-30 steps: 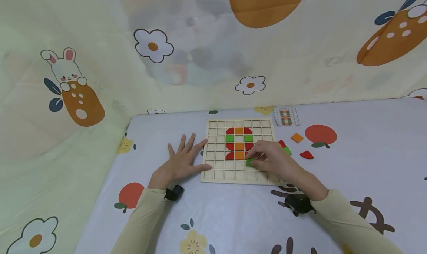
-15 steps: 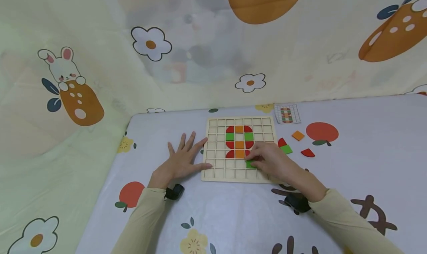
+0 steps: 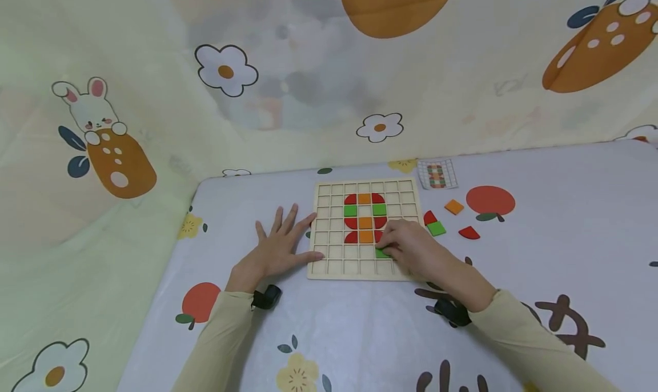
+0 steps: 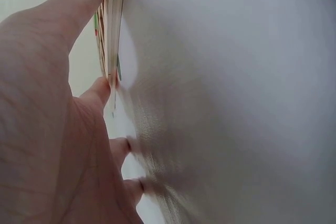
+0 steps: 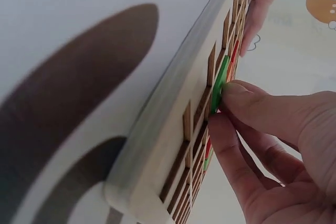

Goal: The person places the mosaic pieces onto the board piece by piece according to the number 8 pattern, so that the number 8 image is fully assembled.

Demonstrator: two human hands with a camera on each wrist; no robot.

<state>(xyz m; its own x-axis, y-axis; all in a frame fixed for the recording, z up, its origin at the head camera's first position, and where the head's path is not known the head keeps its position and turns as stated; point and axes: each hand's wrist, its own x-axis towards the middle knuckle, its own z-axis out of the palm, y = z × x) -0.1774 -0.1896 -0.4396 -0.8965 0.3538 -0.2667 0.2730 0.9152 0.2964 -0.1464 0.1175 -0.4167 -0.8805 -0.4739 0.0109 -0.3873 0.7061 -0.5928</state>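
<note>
A pale wooden grid board (image 3: 329, 268) lies on the table, with red, orange and green tiles set in its middle columns. My right hand (image 3: 418, 249) pinches a green square tile (image 3: 381, 254) between thumb and fingertips, right at a cell below the lowest red piece. In the right wrist view, that green tile (image 5: 219, 85) stands slightly tilted against the grid bars, partly covered by the thumb. With fingers spread, my left hand (image 3: 277, 249) rests at the board's left edge, thumb and index finger touching it. In the left wrist view the thumb presses along the board's side (image 4: 114, 19).
Right of the board lie a loose green square (image 3: 436, 228), a red quarter piece (image 3: 429, 217), another red quarter (image 3: 469, 232) and an orange square (image 3: 454, 207). A small pattern card (image 3: 437, 175) sits behind them. A printed curtain (image 3: 298, 152) rises behind the table.
The right hand stays at the same cell, its fingers shifting slightly over the green tile. The left hand keeps its place on the board's edge. The head view has moved a little.
</note>
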